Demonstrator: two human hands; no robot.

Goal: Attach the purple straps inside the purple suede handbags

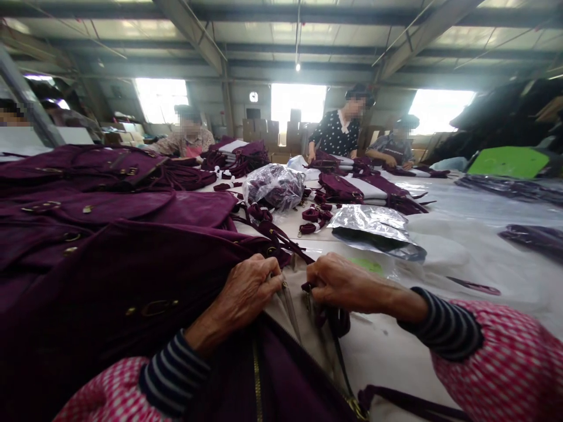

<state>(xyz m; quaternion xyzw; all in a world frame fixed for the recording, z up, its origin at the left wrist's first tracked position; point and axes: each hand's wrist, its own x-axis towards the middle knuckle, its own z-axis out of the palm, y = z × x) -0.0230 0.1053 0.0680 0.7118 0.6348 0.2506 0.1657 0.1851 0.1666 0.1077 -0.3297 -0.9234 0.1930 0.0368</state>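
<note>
A dark purple suede bag (114,293) lies open in front of me, its beige lining (303,328) and zipper showing. My left hand (246,293) is closed, pinching the bag's edge by the zipper. My right hand (343,284) is closed too, gripping a purple strap (338,322) at the bag's opening. Both wrists wear striped cuffs under pink checked sleeves.
Several more purple bags (88,187) are stacked at the left. Loose purple straps (314,217), a clear bag of parts (275,186) and a silver plastic bag (373,225) lie on the white table (461,246). Three people work at the far end.
</note>
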